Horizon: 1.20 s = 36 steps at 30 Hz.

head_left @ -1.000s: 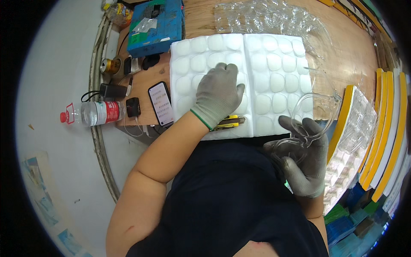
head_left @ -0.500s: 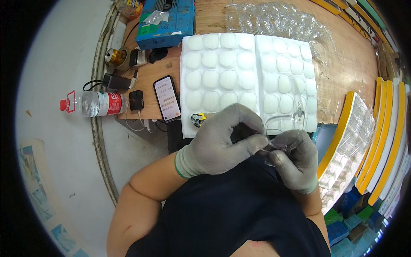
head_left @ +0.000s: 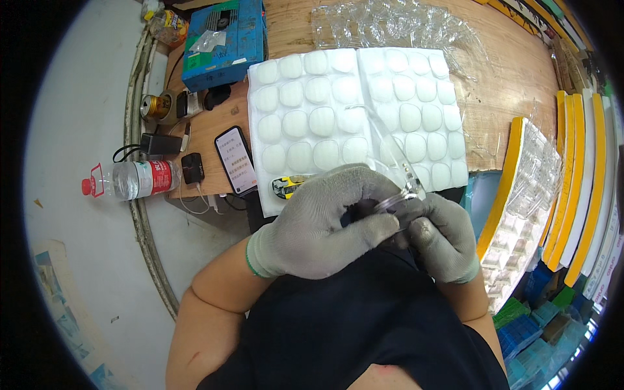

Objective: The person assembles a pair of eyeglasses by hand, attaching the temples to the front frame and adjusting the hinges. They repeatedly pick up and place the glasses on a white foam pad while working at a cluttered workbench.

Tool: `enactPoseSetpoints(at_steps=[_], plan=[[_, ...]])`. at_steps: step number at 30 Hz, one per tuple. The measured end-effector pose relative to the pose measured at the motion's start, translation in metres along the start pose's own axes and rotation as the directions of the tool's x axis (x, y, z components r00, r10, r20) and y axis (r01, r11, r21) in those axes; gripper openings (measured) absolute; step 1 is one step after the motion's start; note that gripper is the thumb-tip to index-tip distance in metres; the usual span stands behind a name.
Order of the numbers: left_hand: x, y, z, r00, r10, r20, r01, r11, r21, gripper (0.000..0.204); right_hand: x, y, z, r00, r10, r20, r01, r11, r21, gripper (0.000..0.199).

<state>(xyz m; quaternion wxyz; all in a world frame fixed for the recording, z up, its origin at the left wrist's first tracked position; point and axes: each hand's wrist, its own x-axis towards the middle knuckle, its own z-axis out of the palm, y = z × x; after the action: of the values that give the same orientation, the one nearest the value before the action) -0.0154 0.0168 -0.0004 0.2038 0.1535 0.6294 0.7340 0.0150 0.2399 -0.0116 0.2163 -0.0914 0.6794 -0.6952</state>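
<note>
A pair of clear plastic eyeglasses (head_left: 408, 184) is held between my two gloved hands, in front of my chest. One transparent temple stretches up and away over a white padded sheet (head_left: 362, 84). My left hand (head_left: 318, 224) pinches the rim between thumb and fingers. Close against it, my right hand (head_left: 447, 239) grips the other side, thumb bent inward. Much of the frame is hidden by the grey gloves. Rows of rounded, pale lens-shaped pieces (head_left: 322, 121) cover the sheet. A small yellow and black object (head_left: 286, 187) lies at its near left corner.
Left of the sheet lie a phone (head_left: 235, 159), a charger (head_left: 192, 168) and a water bottle (head_left: 136, 179). A blue box (head_left: 224, 49) stands at the back left. Clear plastic packaging (head_left: 396, 26) lies behind. Yellow-edged foam trays (head_left: 504, 195) stand on the right.
The eyeglasses have turned, so the temple now leans to the upper left rather than upright. Both hands keep hold and remain close together. The whole view has shifted slightly.
</note>
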Motion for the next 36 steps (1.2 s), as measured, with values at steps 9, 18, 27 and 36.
enactPoseSetpoints(at_steps=[9, 18, 27, 36], plan=[[-0.003, -0.009, 0.001, 0.982, 0.184, -0.053, -0.155, 0.925, 0.346, 0.011, 0.002, -0.017, 0.004, 0.994, -0.083, -0.074, 0.060, 0.960, -0.272, 0.017], [-0.013, -0.016, -0.004, 0.988, 0.152, -0.036, -0.144, 0.976, 0.160, 0.011, -0.001, -0.018, 0.006, 0.996, -0.082, 0.030, 0.087, 0.955, -0.282, 0.014], [-0.006, -0.018, 0.007, 0.978, 0.013, -0.210, -0.021, 0.999, -0.035, 0.021, 0.013, -0.010, 0.010, 0.975, -0.220, 0.008, 0.189, 0.818, -0.543, 0.026], [-0.006, -0.010, -0.007, 0.989, 0.145, 0.035, -0.149, 0.940, 0.307, 0.015, 0.011, 0.003, 0.004, 0.979, -0.194, 0.062, 0.202, 0.875, -0.440, 0.021]])
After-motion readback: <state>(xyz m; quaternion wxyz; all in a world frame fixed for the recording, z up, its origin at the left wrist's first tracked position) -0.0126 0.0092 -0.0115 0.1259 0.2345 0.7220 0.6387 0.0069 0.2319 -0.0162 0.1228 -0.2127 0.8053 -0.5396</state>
